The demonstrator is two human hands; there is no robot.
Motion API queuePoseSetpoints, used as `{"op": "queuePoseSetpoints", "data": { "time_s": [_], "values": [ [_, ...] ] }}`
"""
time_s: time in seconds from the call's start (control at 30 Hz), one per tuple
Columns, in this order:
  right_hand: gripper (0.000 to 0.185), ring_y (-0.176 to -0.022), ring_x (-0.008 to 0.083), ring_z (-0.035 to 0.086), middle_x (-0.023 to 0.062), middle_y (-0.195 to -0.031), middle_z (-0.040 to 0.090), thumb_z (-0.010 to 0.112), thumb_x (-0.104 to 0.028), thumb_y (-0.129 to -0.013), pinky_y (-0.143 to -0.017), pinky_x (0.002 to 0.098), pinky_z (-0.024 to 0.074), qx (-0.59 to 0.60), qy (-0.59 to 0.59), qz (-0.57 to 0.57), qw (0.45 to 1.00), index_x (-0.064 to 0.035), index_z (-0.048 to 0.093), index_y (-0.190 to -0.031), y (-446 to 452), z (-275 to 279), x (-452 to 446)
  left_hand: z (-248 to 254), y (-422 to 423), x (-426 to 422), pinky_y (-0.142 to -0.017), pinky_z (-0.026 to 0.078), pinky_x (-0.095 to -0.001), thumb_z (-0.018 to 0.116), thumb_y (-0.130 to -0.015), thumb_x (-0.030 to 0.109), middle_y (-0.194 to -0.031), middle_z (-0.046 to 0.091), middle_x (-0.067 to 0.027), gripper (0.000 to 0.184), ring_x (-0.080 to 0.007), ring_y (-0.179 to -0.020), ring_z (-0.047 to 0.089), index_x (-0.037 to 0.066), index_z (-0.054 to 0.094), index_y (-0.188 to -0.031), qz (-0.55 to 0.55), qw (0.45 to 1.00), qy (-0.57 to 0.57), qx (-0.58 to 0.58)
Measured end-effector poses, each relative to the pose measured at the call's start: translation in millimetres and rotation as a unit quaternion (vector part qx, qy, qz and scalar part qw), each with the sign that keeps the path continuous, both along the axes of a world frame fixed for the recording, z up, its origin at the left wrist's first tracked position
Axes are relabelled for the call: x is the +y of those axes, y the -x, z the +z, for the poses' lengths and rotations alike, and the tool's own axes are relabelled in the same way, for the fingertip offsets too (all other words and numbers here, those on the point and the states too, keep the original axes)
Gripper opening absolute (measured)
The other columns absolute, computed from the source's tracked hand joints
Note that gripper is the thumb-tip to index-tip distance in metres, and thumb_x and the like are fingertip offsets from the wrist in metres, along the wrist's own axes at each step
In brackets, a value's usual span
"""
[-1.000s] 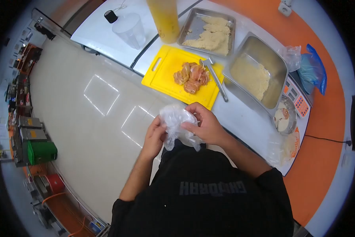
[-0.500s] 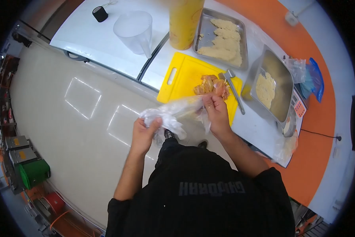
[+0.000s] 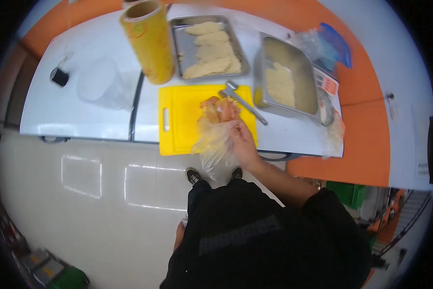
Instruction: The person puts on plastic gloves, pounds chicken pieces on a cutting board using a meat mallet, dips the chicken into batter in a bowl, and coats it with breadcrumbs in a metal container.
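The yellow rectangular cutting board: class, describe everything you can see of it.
The yellow rectangular cutting board looks like opaque plastic, with a slot handle at its left end. It lies flat on the white table, its near edge apparently overhanging. Raw pinkish meat pieces and a grey metal mallet rest on it. A clear plastic bag hides part of its near edge; contact is unclear.

White table [image 3: 43,106] beyond your right hand [image 3: 241,140]; orange band [image 3: 366,154] and pale wall [image 3: 412,139] off to that hand's right. To its left, nearer you: glossy pale floor [image 3: 105,231] (note bright-edged, rectangular light reflections [image 3: 81,176]).
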State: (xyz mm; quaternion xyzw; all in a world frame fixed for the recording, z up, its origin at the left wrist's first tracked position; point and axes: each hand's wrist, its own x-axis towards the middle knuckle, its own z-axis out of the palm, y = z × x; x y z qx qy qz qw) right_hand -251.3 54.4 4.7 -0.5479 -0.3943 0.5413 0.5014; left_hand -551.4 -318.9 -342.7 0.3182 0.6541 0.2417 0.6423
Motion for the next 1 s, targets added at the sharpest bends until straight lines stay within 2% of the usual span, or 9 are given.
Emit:
{"op": "queuePoseSetpoints", "data": {
  "time_s": [0.1, 0.17, 0.23, 0.33, 0.47, 0.6, 0.77, 0.87, 1.0],
  "values": [
    [0.014, -0.065, 0.0026, 0.047, -0.0053, -0.076, 0.049, 0.049, -0.024, -0.101, -0.056, 0.0202, 0.0402, -0.015, 0.032, 0.001, 0.999, -0.0113, 0.052, -0.098, -15, -11, -14, 106, -21, 72, -0.084, 0.048, -0.0390, 0.051, -0.090, 0.017, -0.102, 0.067, -0.0205, 0.028, -0.0334, -0.100, 0.063, -0.001, 0.060, -0.110, 0.087, 0.982, 0.037, -0.163],
    [0.013, -0.065, 0.0028, 0.047, -0.0050, -0.077, 0.050, 0.049, -0.024, -0.101, -0.056, 0.0204, 0.0402, -0.016, 0.060, 0.004, 0.998, -0.0109, 0.052, -0.099, -23, -10, -22, 98, -27, 98, -0.072, 0.052, -0.0388, 0.052, -0.088, 0.014, -0.093, 0.068, -0.0177, 0.026, -0.0280, -0.086, 0.067, -0.002, 0.061, -0.107, -0.099, 0.993, -0.031, -0.049],
    [0.013, -0.066, 0.0029, 0.047, -0.0048, -0.077, 0.050, 0.049, -0.024, -0.101, -0.056, 0.0205, 0.0401, -0.034, 0.063, 0.010, 0.997, -0.0107, 0.052, -0.100, -35, -6, -26, 93, -36, 136, -0.067, 0.053, -0.0373, 0.052, -0.087, 0.013, -0.089, 0.069, -0.0168, 0.026, -0.0247, -0.080, 0.068, -0.003, 0.061, -0.106, -0.323, 0.933, -0.132, 0.090],
    [0.013, -0.067, 0.0031, 0.047, -0.0046, -0.078, 0.050, 0.049, -0.024, -0.100, -0.057, 0.0206, 0.0404, -0.024, 0.070, 0.007, 0.997, -0.0104, 0.052, -0.100, -63, 1, -34, 182, -64, 181, -0.068, 0.055, -0.0396, 0.050, -0.087, 0.019, -0.084, 0.068, -0.0229, 0.028, -0.0306, -0.070, 0.069, -0.003, 0.064, -0.098, -0.473, 0.875, 0.035, 0.095],
    [0.013, -0.071, 0.0039, 0.047, -0.0040, -0.082, 0.050, 0.051, -0.023, -0.099, -0.058, 0.0209, 0.0412, -0.005, 0.047, -0.035, 0.998, -0.0108, 0.053, -0.103, -125, 6, -48, 120, -97, 170, -0.078, 0.054, -0.0450, 0.053, -0.088, 0.026, -0.090, 0.068, -0.0251, 0.032, -0.0356, -0.086, 0.068, -0.001, 0.067, -0.095, -0.553, 0.815, -0.012, 0.174],
    [0.012, -0.072, 0.0046, 0.047, -0.0033, -0.086, 0.050, 0.052, -0.022, -0.098, -0.060, 0.0214, 0.0430, 0.014, 0.025, -0.090, 0.996, -0.0115, 0.053, -0.104, -196, 13, -73, 53, -164, 161, -0.084, 0.050, -0.0482, 0.050, -0.090, 0.036, -0.100, 0.066, -0.0262, 0.040, -0.0376, -0.099, 0.064, 0.001, 0.068, -0.097, -0.518, 0.797, -0.028, 0.310],
    [0.011, -0.073, 0.0049, 0.047, -0.0036, -0.086, 0.049, 0.053, -0.021, -0.097, -0.059, 0.0227, 0.0445, 0.028, 0.038, -0.163, 0.986, -0.0125, 0.053, -0.104, -285, 22, -121, 114, -250, 185, -0.087, 0.048, -0.0477, 0.051, -0.089, 0.041, -0.109, 0.065, -0.0239, 0.044, -0.0391, -0.103, 0.062, 0.002, 0.068, -0.102, -0.350, 0.933, 0.067, 0.045],
    [0.010, -0.073, 0.0053, 0.048, -0.0040, -0.086, 0.049, 0.054, -0.020, -0.097, -0.056, 0.0226, 0.0450, 0.012, 0.016, -0.225, 0.974, -0.0126, 0.053, -0.103, -328, 13, -149, 144, -282, 194, -0.089, 0.048, -0.0469, 0.050, -0.090, 0.040, -0.110, 0.064, -0.0233, 0.043, -0.0386, -0.104, 0.061, 0.002, 0.067, -0.103, -0.350, 0.935, 0.066, -0.008],
    [0.011, -0.074, 0.0049, 0.049, -0.0039, -0.088, 0.050, 0.054, -0.021, -0.097, -0.057, 0.0224, 0.0463, 0.014, 0.016, -0.281, 0.959, -0.0123, 0.053, -0.103, -357, 13, -170, 164, -276, 195, -0.090, 0.047, -0.0458, 0.050, -0.091, 0.039, -0.111, 0.064, -0.0226, 0.042, -0.0379, -0.105, 0.061, 0.002, 0.066, -0.105, -0.399, 0.915, 0.050, 0.029]
  ]
}}
